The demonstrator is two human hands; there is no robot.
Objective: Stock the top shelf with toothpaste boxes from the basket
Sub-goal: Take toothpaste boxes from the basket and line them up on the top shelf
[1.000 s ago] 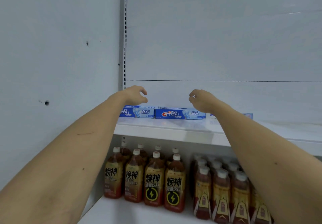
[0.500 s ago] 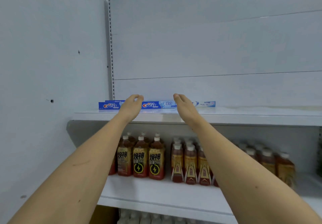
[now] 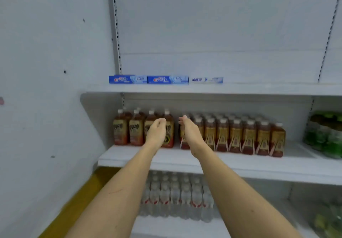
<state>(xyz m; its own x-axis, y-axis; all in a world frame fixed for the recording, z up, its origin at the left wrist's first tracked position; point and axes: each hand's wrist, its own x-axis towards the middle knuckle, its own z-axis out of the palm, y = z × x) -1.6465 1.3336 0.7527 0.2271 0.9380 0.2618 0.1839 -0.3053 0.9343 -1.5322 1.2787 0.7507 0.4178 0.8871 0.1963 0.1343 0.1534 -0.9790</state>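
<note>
Below top shelf (image 3: 240,89), hands lowered, empty

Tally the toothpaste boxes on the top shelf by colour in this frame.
Blue toothpaste boxes: 2
White toothpaste box: 1
Total: 3, laid end to end along the top shelf. Both hands are empty and below the shelf.
</note>
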